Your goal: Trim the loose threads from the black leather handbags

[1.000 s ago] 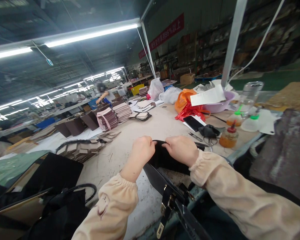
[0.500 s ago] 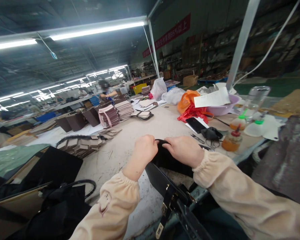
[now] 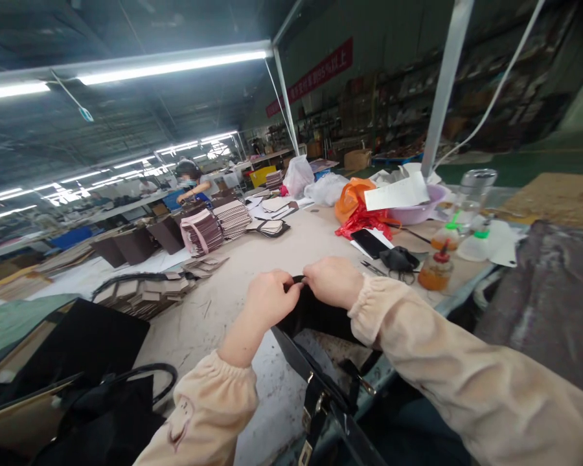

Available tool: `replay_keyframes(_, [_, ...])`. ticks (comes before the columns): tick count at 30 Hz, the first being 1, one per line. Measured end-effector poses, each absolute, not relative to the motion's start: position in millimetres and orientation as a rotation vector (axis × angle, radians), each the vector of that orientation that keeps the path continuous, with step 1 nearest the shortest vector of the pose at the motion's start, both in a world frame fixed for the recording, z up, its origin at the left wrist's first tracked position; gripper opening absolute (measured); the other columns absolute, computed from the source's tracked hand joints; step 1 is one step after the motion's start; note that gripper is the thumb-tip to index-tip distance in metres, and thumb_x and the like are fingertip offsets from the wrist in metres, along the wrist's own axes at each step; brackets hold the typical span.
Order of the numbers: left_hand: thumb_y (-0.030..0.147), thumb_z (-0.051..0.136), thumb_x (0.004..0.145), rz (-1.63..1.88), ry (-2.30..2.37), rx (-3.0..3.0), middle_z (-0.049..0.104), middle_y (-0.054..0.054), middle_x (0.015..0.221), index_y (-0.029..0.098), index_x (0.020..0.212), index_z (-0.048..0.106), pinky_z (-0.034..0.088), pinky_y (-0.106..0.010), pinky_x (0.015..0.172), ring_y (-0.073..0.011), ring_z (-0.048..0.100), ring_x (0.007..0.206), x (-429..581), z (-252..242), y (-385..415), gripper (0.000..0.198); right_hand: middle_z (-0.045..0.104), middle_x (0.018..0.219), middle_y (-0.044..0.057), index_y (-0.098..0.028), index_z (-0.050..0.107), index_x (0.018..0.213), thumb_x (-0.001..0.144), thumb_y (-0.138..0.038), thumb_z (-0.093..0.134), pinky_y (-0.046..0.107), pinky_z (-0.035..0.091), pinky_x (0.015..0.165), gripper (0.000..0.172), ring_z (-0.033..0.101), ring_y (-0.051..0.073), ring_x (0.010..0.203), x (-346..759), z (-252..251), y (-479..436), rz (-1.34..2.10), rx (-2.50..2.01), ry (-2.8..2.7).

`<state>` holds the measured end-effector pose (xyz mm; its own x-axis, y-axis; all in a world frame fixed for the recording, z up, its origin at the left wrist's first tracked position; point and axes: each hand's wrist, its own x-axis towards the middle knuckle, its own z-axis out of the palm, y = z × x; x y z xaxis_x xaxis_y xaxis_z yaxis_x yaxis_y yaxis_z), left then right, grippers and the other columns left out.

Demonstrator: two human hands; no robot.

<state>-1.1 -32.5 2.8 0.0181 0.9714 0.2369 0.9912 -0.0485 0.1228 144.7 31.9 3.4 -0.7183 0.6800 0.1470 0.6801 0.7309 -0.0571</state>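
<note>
A black bag with gold-coloured fittings and straps hangs over the table's near edge. My left hand pinches the bag's black upper edge between thumb and fingers. Close beside it, on the right, my right hand grips the same edge, the two hands nearly touching. Below my right hand the black material spreads down towards the sleeve. The fingertips of both hands are partly hidden by the material and by the hands themselves.
Black bags lie at the left, with stacked brown pieces beyond. On the right are a phone, a black pouch, an orange-liquid bottle and a lilac basin. A person is in the distance.
The view has shifted a little, so the surroundings sit further left. My hands have come closer together along the black edge, and my right hand has turned slightly.
</note>
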Motion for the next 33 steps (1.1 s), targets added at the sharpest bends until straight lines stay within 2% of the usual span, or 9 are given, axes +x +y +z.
replay_keyframes(3, [0.029, 0.049, 0.08, -0.575, -2.132, -2.255, 0.07, -0.004, 0.092, 0.02, 0.069, 0.069, 0.045, -0.026, 0.08, -0.017, 0.062, 0.086, -4, 5, -37, 0.024, 0.068, 0.082, 0.013, -0.018, 0.068, 0.09, 0.089, -0.033, 0.038, 0.031, 0.046, 0.066, 0.033, 0.065, 0.025, 0.08, 145, 4, 27, 0.002, -1.089, -2.779])
replay_keyframes(7, [0.022, 0.05, 0.074, -0.831, -2.199, -2.315, 0.066, -0.005, 0.111, 0.019, 0.066, 0.069, 0.041, -0.027, 0.095, -0.0183, 0.059, 0.105, -10, 7, -36, 0.021, 0.068, 0.085, 0.013, -0.018, 0.067, 0.093, 0.09, -0.032, 0.035, 0.031, 0.045, 0.068, 0.035, 0.064, 0.024, 0.083, 146, 3, 21, 0.011, -1.089, -2.759])
replay_keyframes(13, [0.026, 0.049, 0.077, -1.4, -2.264, -2.367, 0.066, -0.005, 0.111, 0.017, 0.054, 0.057, 0.042, -0.029, 0.094, -0.0204, 0.057, 0.109, -15, 11, -34, 0.026, 0.068, 0.088, 0.013, -0.018, 0.067, 0.096, 0.09, -0.035, 0.036, 0.03, 0.045, 0.069, 0.036, 0.064, 0.023, 0.084, 146, 1, 23, 0.044, -1.108, -2.753])
replay_keyframes(17, [0.031, 0.052, 0.076, -1.268, -2.358, -2.264, 0.069, -0.007, 0.099, 0.016, 0.067, 0.058, 0.045, -0.03, 0.086, -0.0192, 0.062, 0.095, -12, 12, -38, 0.018, 0.069, 0.089, 0.013, -0.017, 0.068, 0.095, 0.089, -0.034, 0.035, 0.03, 0.045, 0.069, 0.037, 0.064, 0.024, 0.084, 146, 3, 26, 0.055, -1.119, -2.758])
replay_keyframes(23, [0.036, 0.066, 0.068, -0.665, -2.331, -2.191, 0.067, -0.001, 0.084, 0.02, 0.083, 0.06, 0.045, -0.03, 0.072, -0.0179, 0.06, 0.078, -8, 9, -52, 0.022, 0.069, 0.091, 0.014, -0.015, 0.069, 0.094, 0.085, -0.03, 0.038, 0.031, 0.046, 0.072, 0.036, 0.064, 0.024, 0.086, 143, 10, 30, 0.082, -1.135, -2.8])
replay_keyframes(26, [0.032, 0.066, 0.068, -0.644, -2.366, -2.156, 0.067, -0.002, 0.086, 0.021, 0.089, 0.059, 0.045, -0.031, 0.073, -0.0193, 0.061, 0.082, -9, 8, -54, 0.024, 0.07, 0.092, 0.014, -0.015, 0.07, 0.094, 0.082, -0.029, 0.042, 0.03, 0.046, 0.073, 0.034, 0.064, 0.023, 0.087, 142, 14, 33, 0.106, -1.13, -2.844])
replay_keyframes(29, [0.028, 0.066, 0.069, -0.786, -2.387, -2.152, 0.067, -0.005, 0.097, 0.021, 0.1, 0.056, 0.046, -0.034, 0.083, -0.0216, 0.061, 0.095, -10, 9, -55, 0.033, 0.07, 0.092, 0.013, -0.016, 0.071, 0.093, 0.078, -0.03, 0.045, 0.03, 0.046, 0.072, 0.033, 0.064, 0.023, 0.087, 146, 19, 34, 0.134, -1.123, -2.887])
replay_keyframes(33, [0.018, 0.064, 0.069, -1.052, -2.336, -2.307, 0.057, -0.01, 0.123, 0.019, 0.125, 0.041, 0.04, -0.037, 0.099, -0.0215, 0.053, 0.115, -12, 13, -63, 0.061, 0.071, 0.087, 0.013, -0.015, 0.073, 0.088, 0.074, -0.029, 0.047, 0.028, 0.046, 0.068, 0.032, 0.064, 0.023, 0.084, 161, 21, 33, 0.164, -1.182, -2.894])
